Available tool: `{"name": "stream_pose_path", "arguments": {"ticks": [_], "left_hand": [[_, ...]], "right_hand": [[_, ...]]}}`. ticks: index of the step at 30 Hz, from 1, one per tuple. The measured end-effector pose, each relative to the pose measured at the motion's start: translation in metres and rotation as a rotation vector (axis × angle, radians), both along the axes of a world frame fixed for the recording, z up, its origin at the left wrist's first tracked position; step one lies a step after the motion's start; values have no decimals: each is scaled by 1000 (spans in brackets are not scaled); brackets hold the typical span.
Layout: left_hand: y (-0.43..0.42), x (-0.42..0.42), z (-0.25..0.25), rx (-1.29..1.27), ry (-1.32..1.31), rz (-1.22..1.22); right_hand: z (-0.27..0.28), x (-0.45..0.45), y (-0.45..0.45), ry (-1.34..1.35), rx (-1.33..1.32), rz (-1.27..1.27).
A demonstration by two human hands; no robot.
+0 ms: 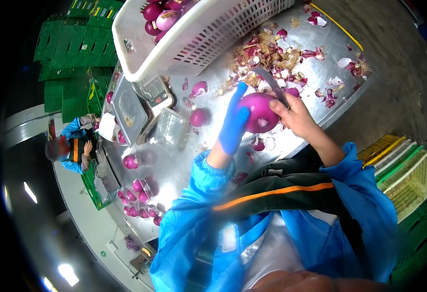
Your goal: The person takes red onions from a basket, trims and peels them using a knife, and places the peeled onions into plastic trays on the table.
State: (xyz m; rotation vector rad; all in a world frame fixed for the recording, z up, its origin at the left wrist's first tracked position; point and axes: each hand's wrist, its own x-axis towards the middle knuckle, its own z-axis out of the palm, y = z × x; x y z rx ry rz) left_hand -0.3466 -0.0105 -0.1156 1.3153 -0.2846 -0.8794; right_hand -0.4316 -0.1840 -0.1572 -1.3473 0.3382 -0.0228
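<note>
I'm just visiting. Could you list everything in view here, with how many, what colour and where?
red onion: one, purple, between the hands
knife: one, grey, in the right hand
steel table: one, silver, beneath the work
perforated basket: one, white, far side, holding several purple onions
onion trimmings: a heap plus scraps, purple and tan, beyond the hands
weighing scale: one, pale and grey, left of the basket
clear tray: at least one, colourless, beside the scale
other onions: many, purple, across the table's left
crates: many, mostly green, far left and right
co-worker: one, blue sleeves, left
left hand: one, blue-gloved, steadying the onion
right hand: one, bare, at the onion
</note>
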Motion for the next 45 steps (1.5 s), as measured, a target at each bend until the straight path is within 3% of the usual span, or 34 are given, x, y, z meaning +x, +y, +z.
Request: {"name": "stream_pose_path", "arguments": {"ticks": [2, 5, 9, 10, 13, 22, 29, 38, 41, 45], "left_hand": [[4, 1, -5, -75, 135, 0], [7, 1, -9, -140, 329, 51], [4, 5, -5, -171, 445, 203], [2, 5, -3, -168, 448, 250], [0, 6, -3, -183, 393, 295], [-7, -2, 1, -177, 385, 312], [-7, -8, 6, -34, 457, 292], [-10, -7, -1, -3, 430, 305], [-13, -5, -4, -27, 470, 350], [-20, -6, -5, -73, 535, 468]], "right_hand": [[1, -3, -1, 142, 121, 12], [-2, -10, 0, 54, 65, -8], [2, -28, -8, -286, -1001, -147], [9, -34, -9, -238, -1066, -86], [19, -42, -7, -206, -1203, -7], [3, -39, -6, -286, -1442, -142], [-13, -35, -9, -283, -1608, -218], [-28, -24, -8, -304, -1553, -273], [-26, -24, -2, -191, -1479, -207], [-28, -24, 13, -62, -977, -113]]}}
